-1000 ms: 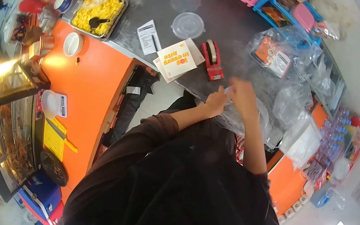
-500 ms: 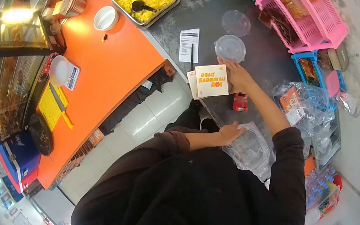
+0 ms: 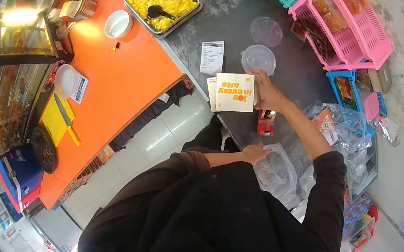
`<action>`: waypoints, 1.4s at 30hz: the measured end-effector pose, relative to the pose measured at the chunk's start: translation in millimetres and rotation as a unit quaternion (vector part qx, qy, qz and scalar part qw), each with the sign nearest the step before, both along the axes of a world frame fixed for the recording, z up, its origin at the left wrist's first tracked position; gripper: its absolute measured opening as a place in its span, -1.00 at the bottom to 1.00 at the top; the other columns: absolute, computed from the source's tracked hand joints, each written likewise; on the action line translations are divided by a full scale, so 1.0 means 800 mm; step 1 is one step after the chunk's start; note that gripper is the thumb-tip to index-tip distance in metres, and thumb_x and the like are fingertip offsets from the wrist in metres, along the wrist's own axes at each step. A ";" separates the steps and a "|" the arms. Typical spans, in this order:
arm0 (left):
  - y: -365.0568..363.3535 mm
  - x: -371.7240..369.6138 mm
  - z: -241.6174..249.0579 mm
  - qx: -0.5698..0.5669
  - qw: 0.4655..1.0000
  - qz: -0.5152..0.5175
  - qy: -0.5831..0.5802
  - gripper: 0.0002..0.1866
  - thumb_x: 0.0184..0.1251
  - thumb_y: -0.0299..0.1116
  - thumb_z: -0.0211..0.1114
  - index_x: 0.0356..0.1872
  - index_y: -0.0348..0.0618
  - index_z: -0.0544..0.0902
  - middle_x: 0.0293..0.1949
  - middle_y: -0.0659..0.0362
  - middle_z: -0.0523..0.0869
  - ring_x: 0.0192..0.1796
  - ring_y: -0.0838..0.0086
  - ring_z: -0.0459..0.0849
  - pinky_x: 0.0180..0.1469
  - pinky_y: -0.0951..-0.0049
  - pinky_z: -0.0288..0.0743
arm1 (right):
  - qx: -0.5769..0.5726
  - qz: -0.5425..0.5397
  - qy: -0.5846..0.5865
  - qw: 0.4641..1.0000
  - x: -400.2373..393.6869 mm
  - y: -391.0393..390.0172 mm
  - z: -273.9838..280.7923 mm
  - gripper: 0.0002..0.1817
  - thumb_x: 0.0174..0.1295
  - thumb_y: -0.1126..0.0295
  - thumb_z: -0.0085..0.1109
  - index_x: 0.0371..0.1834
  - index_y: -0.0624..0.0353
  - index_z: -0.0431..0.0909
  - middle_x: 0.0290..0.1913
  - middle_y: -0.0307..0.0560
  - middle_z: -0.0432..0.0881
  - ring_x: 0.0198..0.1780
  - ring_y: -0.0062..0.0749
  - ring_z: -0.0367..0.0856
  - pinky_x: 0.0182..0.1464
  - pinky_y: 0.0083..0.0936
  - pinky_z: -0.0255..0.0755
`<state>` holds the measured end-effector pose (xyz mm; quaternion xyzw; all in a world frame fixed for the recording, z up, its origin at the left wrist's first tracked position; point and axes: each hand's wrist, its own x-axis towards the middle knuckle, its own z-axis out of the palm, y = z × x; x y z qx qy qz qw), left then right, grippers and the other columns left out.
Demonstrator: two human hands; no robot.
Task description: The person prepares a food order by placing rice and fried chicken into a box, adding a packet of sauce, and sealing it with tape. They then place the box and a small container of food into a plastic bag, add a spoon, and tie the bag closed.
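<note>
My right hand (image 3: 268,92) is closed on the right side of a white cardboard food box (image 3: 235,93) with orange and yellow lettering. A second white box or card (image 3: 211,93) shows partly from under its left edge. My left hand (image 3: 254,152) is low by my body, its fingers closed on the rim of a clear plastic bag (image 3: 279,173). Just below my right hand lies a red stapler or tape-like tool (image 3: 265,124). Two clear round plastic lids or tubs, one nearer (image 3: 258,60) and one farther (image 3: 266,31), rest on the dark counter beyond the box.
A printed receipt (image 3: 212,56) lies beside the box. A metal tray (image 3: 196,10) of yellow food with a black scoop stands at the back. Pink baskets (image 3: 356,32) and a blue basket (image 3: 360,102) line the right. A knife (image 3: 65,111) lies on a yellow board.
The white box has turned slightly and shifted a little left and toward me, with my right hand on its side. My left hand keeps hold of the plastic bag.
</note>
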<state>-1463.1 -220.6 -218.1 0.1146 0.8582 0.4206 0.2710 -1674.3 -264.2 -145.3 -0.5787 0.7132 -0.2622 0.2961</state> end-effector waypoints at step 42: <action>0.009 -0.017 0.040 -0.021 0.992 0.000 0.122 -0.26 0.06 -0.53 0.20 0.38 -0.08 0.24 0.01 -0.26 0.39 0.00 -0.22 0.50 0.03 0.03 0.46 | -0.125 -0.530 -0.045 0.837 0.263 0.443 -0.037 -0.05 -0.10 0.34 0.38 0.44 0.18 0.11 0.36 0.18 0.22 0.36 0.13 0.19 0.43 -0.13 0.06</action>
